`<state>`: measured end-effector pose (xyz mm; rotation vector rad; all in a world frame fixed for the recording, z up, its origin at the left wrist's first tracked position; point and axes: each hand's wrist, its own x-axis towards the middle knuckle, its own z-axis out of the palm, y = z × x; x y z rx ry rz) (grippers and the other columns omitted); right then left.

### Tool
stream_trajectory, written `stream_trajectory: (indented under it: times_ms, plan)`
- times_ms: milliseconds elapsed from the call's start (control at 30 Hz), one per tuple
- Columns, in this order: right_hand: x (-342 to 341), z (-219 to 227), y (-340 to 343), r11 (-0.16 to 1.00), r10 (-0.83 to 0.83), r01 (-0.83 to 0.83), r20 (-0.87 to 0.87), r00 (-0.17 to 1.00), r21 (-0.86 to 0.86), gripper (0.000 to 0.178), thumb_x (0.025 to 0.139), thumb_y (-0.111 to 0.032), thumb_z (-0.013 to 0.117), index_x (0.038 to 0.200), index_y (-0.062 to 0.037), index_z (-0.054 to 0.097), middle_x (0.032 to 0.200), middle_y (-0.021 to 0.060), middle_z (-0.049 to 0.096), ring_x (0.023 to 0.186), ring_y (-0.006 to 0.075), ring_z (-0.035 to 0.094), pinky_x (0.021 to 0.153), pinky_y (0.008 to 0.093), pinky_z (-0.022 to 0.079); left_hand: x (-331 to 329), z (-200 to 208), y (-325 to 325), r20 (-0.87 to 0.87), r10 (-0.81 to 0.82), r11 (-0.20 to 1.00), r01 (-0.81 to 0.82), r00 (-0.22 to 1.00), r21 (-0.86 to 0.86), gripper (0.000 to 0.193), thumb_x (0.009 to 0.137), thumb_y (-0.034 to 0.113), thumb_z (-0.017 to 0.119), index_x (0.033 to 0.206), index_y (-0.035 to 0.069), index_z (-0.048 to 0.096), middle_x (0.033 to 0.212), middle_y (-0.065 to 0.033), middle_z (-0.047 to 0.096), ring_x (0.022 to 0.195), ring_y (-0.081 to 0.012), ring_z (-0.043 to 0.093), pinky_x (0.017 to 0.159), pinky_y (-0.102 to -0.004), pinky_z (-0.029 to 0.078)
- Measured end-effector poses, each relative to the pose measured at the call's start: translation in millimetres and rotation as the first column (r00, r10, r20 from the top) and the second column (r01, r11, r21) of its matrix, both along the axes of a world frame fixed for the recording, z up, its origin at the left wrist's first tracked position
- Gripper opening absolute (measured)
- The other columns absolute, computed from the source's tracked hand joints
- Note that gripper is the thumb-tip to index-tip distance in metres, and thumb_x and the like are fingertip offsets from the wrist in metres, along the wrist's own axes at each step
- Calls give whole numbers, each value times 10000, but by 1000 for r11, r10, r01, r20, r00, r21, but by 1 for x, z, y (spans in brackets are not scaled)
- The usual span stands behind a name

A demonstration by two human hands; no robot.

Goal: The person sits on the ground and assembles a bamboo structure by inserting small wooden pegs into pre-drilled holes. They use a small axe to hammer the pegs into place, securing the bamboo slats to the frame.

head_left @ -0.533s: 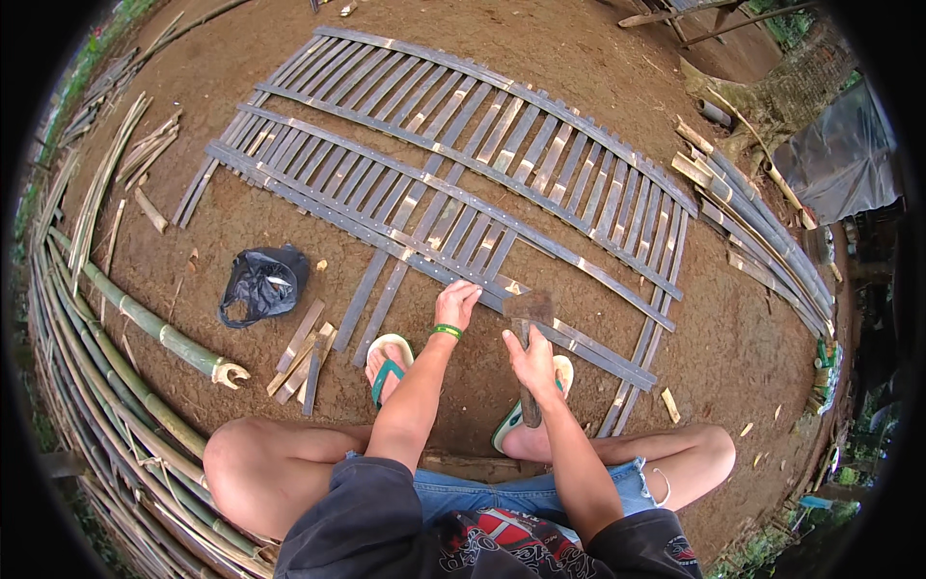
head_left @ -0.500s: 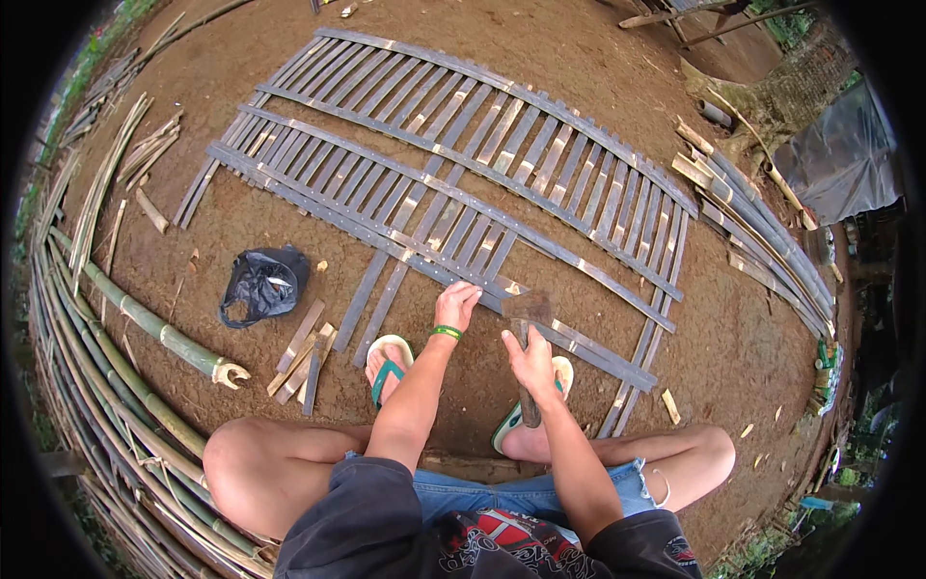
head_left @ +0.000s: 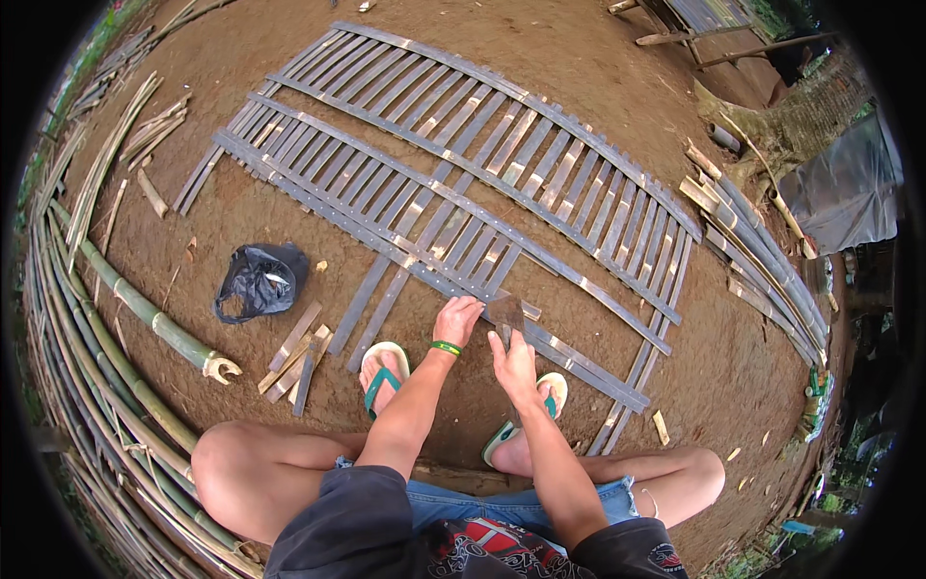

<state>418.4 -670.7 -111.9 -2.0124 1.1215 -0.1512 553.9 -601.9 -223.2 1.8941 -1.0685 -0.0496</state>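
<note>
Dark grey slats with pale brown patches make up the nearer lattice [head_left: 367, 232], which lies on the ground in front of the person's feet, its long rails dotted with small pale spots. At its near rail, the left hand [head_left: 458, 320] has its fingertips drawn together; whether they pinch anything is too small to tell. Just beside it, the right hand [head_left: 516, 367] is wrapped around the handle of a flat-headed tool [head_left: 504, 309], whose broad head shows over that same rail; I cannot tell whether the two touch. A green wristband [head_left: 446, 347] circles the left wrist. Beyond lies the farther lattice [head_left: 450, 154], built of similar slats. Green-strapped sandals [head_left: 379, 386] are on the feet, and left of them lie short offcuts [head_left: 299, 352], with a black plastic bag [head_left: 253, 301] near those. A thick green bamboo pole [head_left: 164, 328] rests farther left, next to a long heap of poles [head_left: 125, 415]. On the far right, grey poles [head_left: 767, 256] lie near a dark plastic sheet [head_left: 844, 188].
</note>
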Motion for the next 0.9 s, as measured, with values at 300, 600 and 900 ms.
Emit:
stream_trajectory:
  times_ms: [300, 600, 900]
  plan:
    - [3, -3, -6, 996, -52, 52, 1, 999, 68, 402, 976, -311, 649, 1104, 69, 648, 1001, 333, 687, 991, 514, 652, 881, 539, 512, 3, -4, 2, 11, 2, 1000, -2, 1000, -4, 128, 801, 27, 753, 928, 23, 747, 954, -127, 722, 860, -320, 691, 771, -405, 550]
    - [7, -4, 3, 999, -2, 1, 5, 1000, 47, 424, 985, -331, 631, 1155, 57, 633, 1003, 331, 691, 1023, 519, 643, 896, 528, 503, 5, -9, 3, 22, -13, 999, 13, 1000, -33, 144, 804, 18, 746, 948, 21, 743, 972, -125, 724, 873, -323, 692, 782, -402, 550]
    - [19, 12, -2, 998, 24, -18, 92, 995, -66, 356, 976, -226, 635, 1242, 11, 631, 1098, 300, 683, 1021, 495, 651, 899, 529, 517, 1, -8, 6, -9, -10, 1000, 10, 1000, 7, 150, 837, 39, 716, 985, 31, 743, 997, -122, 725, 927, -309, 700, 843, -424, 547]
